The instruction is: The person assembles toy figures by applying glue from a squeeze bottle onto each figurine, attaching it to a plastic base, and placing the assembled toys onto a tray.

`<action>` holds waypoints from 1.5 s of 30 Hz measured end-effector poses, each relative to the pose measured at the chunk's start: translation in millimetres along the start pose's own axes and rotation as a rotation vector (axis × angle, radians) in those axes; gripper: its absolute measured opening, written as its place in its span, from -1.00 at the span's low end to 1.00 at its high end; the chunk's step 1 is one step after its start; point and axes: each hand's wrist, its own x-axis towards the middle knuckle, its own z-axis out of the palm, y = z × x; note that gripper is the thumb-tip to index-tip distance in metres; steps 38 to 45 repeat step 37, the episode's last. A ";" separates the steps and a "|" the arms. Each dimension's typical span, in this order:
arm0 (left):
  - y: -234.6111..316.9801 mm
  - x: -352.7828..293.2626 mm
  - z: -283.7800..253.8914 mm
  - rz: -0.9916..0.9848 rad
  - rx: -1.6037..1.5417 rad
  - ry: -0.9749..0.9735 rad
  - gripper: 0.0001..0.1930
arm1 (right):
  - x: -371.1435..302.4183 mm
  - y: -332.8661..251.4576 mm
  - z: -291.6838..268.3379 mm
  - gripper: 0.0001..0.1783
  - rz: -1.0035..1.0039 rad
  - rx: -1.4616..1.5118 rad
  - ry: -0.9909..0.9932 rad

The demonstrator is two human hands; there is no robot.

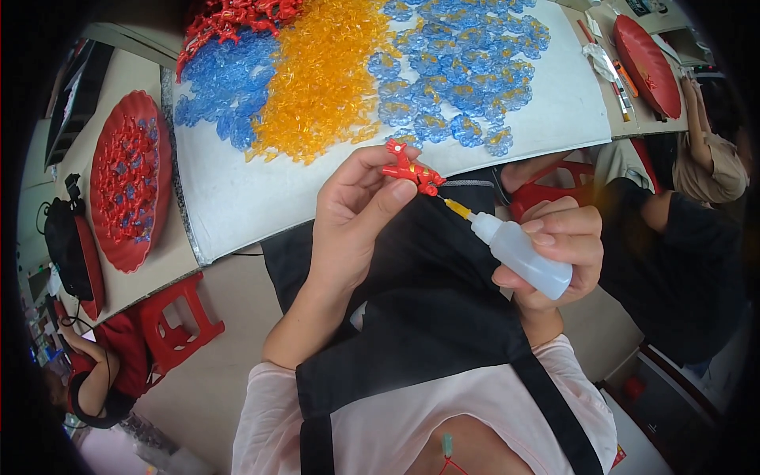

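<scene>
Between the thumb and fingers of my left hand (356,198) is a small glossy red figurine (413,172) with gold markings, held in front of the table edge. My right hand (558,249) wraps round a translucent white squeeze bottle (526,257) with a yellow needle tip (457,208). The bottle tilts up to the left, and its thin needle reaches the figurine's right end; whether it touches cannot be made out. Beyond my hands, piles of amber clear pieces (321,87), blue clear pieces (226,87) and blue flower-like pieces with amber centres (467,71) lie on white paper.
More red figurines (237,20) are heaped at the far left of the white sheet (229,206). A red scalloped tray (131,257) of red and blue pieces stands left. Another red tray (641,63) and brushes (617,87) lie right. People sit on both sides; a red stool (178,324) stands left.
</scene>
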 end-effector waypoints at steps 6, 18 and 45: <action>2.6 0.1 -1.5 -0.034 -0.016 -0.013 -0.78 | 0.9 0.6 2.6 -0.51 -0.004 -0.024 -0.012; 1.8 -0.1 -1.3 -0.038 -0.031 -0.010 -0.78 | 1.6 1.1 3.9 -0.51 0.001 -0.052 -0.041; -4.7 2.1 -3.2 -0.177 -0.175 0.004 -0.71 | -2.5 3.2 -0.3 -0.54 0.006 -0.152 -0.040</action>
